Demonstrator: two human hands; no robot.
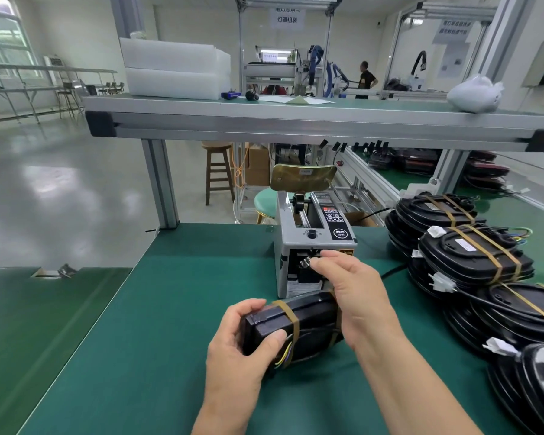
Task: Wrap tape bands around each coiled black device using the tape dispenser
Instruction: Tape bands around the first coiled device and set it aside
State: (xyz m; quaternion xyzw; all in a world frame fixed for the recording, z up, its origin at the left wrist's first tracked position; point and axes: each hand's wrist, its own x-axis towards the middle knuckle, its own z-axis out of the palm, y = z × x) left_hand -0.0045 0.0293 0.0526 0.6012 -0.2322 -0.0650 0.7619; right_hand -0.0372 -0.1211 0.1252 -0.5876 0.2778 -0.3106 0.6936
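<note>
Left hand grips the near end of a black device resting on the green table, 1 tape band beside its thumb. Right hand pinches at the mouth of the tape dispenser, just behind. Banded devices stacked at right.

Bright, even indoor light. Window far up-left of the hands blown out; glare patches on the glossy floor. Soft shadows under hands. Fisheye bending at edges. Far background slightly soft.
</note>
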